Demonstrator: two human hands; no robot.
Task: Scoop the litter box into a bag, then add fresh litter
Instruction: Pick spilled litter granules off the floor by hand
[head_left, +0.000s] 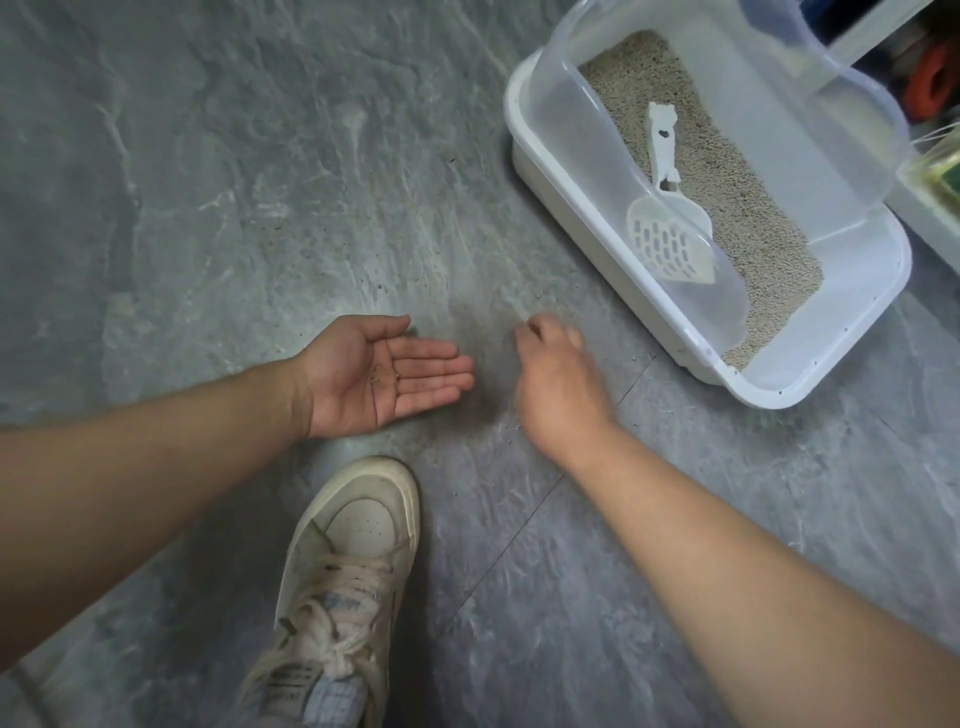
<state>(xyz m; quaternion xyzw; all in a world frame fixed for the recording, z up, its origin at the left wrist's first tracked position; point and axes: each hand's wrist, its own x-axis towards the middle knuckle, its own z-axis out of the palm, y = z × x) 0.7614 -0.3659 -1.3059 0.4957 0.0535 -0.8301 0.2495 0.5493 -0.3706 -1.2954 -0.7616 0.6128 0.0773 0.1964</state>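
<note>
Your left hand (387, 376) lies palm up, fingers straight, a few litter grains (385, 375) on it. Your right hand (558, 387), at 3 o'clock from it, curls blurred above the floor (260, 182); whether it pinches anything is unclear. At 1 o'clock, the litter box (810, 374) holds the white scoop (667, 228) on litter.

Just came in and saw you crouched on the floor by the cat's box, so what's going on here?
A person is picking stray litter grains off the grey floor. The left hand is held palm up with a few grains on it; the right hand reaches down with fingers curled, blurred. The litter box sits to the right, with the white scoop lying untouched on the litter. No bag is in view.
</note>
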